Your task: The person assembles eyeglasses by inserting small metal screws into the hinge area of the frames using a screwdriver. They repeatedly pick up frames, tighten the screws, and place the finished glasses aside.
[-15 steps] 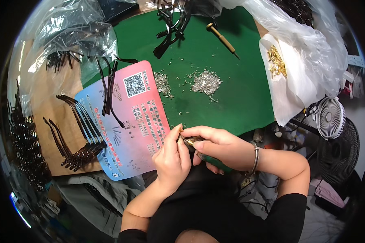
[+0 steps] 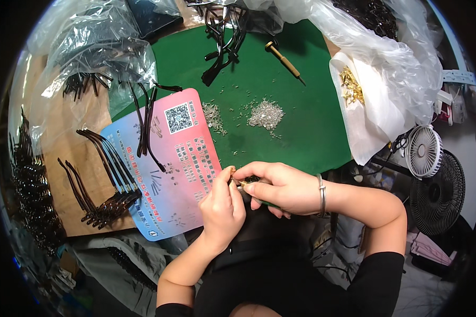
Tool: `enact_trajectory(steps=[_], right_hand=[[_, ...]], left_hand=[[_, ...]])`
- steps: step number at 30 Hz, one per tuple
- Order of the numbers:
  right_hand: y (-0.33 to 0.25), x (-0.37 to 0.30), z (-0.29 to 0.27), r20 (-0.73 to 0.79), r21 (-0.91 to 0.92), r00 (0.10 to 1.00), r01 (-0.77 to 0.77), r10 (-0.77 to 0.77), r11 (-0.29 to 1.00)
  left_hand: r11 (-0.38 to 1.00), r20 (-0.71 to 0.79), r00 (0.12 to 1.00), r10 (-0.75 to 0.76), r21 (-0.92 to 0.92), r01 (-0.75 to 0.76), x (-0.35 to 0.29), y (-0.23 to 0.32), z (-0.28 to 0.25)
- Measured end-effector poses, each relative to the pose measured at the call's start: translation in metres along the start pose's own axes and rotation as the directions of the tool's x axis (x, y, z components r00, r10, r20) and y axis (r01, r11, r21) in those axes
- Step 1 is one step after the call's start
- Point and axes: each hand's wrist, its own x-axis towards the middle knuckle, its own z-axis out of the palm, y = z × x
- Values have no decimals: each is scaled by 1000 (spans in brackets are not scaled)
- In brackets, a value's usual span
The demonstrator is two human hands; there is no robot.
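My left hand (image 2: pixel 223 208) is closed at the near edge of the green mat, pinching a small gold-coloured piece (image 2: pixel 232 171) between thumb and fingertips. Most of that piece is hidden. Close against it, my right hand (image 2: pixel 280 187) is wrapped round green-handled pliers (image 2: pixel 240 186), whose metal end reaches toward the left fingertips. The palm covers much of the tool, so its jaws do not show clearly. Beyond the hands, small silver metal bits lie in a larger pile (image 2: pixel 266 114) and a smaller pile (image 2: pixel 212 117) on the green mat (image 2: pixel 301 142).
A pink-and-blue printed sheet (image 2: pixel 188 201) carries dark eyeglass temples (image 2: pixel 145 121) and loose bits. More temples (image 2: pixel 111 206) lie left. A brass-coloured screwdriver (image 2: pixel 285 63) rests at the back. Gold parts (image 2: pixel 351 86) fill a white bag at right, near a small white fan (image 2: pixel 424 151).
The whole view has shifted slightly. My right hand has turned a little and its forearm sits higher, while both hands keep their hold at the same spot.
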Motion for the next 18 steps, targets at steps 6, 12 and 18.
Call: enact_trajectory(steps=[6, 12, 18], right_hand=[[9, 4, 9, -101, -658, 959, 134, -264, 741], [25, 0, 25, -118, -932, 827, 99, -550, 349], [43, -10, 6, -97, -753, 773, 356, -628, 554]], left_hand=[[997, 0, 1000, 25, 77, -25, 1, 2, 3], [991, 11, 1000, 15, 133, -16, 4, 7, 4], [997, -25, 998, 53, 58, -51, 7, 11, 1]])
